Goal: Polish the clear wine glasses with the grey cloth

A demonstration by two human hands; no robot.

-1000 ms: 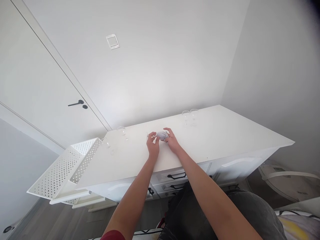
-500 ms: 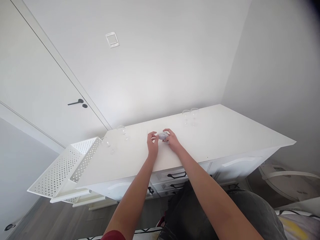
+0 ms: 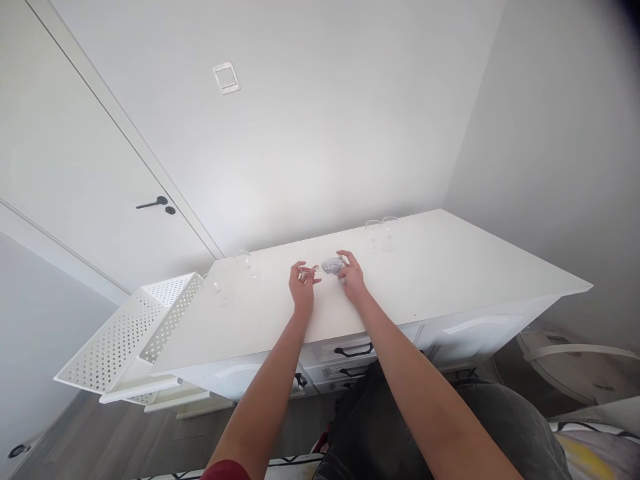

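Hands have drawn apart: left hand (image 3: 301, 288) pinches a clear glass stem (image 3: 307, 272); right hand (image 3: 353, 275) grips a crumpled grey cloth (image 3: 332, 266) over the smooth white bench (image 3: 450, 267).

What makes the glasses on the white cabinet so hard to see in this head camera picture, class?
Head view: the clear glasses nearly vanish against the white cabinet top and pale wall; soft, even light gives only faint shadows; wide-lens distortion slants the door and wall edges; the top right corner darkens; the small thing in the right hand looks blurred, the left hand sharper.
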